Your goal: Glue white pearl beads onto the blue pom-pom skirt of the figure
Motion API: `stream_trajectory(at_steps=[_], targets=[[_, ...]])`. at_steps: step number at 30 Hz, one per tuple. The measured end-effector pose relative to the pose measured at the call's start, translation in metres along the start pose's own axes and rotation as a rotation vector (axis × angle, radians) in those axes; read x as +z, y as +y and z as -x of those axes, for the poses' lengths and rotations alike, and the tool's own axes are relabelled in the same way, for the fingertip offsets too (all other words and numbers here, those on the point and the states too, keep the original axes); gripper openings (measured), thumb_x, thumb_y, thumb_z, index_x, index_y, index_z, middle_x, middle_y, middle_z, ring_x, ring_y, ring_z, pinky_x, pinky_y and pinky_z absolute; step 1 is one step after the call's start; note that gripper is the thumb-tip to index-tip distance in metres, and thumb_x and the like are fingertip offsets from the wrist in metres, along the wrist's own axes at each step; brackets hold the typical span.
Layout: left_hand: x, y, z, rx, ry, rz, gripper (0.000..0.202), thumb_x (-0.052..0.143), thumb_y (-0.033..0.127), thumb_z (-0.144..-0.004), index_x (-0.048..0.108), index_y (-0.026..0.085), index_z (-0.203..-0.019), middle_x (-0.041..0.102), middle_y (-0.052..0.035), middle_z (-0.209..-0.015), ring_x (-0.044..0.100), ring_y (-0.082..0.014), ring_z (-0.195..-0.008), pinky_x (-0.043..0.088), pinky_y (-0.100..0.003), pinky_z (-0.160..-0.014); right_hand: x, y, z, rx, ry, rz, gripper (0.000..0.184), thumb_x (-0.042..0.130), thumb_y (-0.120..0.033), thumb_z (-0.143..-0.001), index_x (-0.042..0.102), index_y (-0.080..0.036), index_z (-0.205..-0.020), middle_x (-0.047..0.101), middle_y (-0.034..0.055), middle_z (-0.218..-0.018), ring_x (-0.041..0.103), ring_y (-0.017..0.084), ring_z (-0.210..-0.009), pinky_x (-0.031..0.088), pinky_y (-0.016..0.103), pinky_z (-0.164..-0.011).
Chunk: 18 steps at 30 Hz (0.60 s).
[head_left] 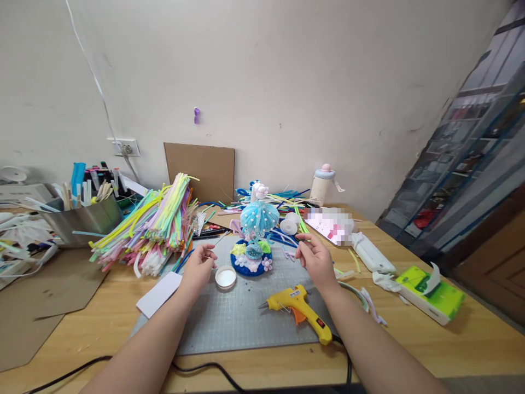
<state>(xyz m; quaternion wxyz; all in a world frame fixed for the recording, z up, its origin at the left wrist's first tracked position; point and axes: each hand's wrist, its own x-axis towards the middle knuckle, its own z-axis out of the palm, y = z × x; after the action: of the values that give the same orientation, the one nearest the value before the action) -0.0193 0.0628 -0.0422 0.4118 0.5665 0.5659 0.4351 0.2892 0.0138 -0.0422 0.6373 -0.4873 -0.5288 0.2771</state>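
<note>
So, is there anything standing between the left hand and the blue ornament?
On the near side, the white dish sits on the mat between the left hand and the ornament. Above it, nothing visible blocks the way.

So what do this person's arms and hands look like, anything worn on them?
The left forearm and right forearm are bare, no sleeves showing. The left hand and right hand are ungloved; no watch or bracelet shows.

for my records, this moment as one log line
left hand: beside round dish; right hand: grip unclear; ornament: between hands; glue gun: lying on mat
</note>
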Motion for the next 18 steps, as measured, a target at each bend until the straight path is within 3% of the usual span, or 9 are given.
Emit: stream_trajectory(at_steps=[11,18], targets=[[0.002,-0.002,0.0,0.044,-0.022,-0.103,0.035,0.057,0.033,-0.09,0.056,0.016,-0.12,0.06,-0.0096,-0.121,0.061,-0.0224,-0.102,0.053,-0.044,-0.085,0.004,0.005,0.0,0.126,-0.129,-0.026,0.018,0.058,-0.031,-0.094,0.061,-0.014,-0.099,0.064,-0.0016,-0.081,0.059,0.009,-0.056,0.051,0.023,-0.05],[0.004,0.005,0.008,0.081,-0.071,-0.079,0.035,0.057,0.033,-0.09,0.056,0.016,-0.121,0.06,-0.0097,-0.121,0.061,-0.0229,-0.103,0.053,-0.045,-0.086,0.015,-0.005,0.002,0.306,-0.184,-0.224,0.021,0.06,-0.031,-0.093,0.063,-0.016,-0.107,0.065,0.0063,-0.112,0.065,0.021,-0.097,0.055,0.041,-0.082]])
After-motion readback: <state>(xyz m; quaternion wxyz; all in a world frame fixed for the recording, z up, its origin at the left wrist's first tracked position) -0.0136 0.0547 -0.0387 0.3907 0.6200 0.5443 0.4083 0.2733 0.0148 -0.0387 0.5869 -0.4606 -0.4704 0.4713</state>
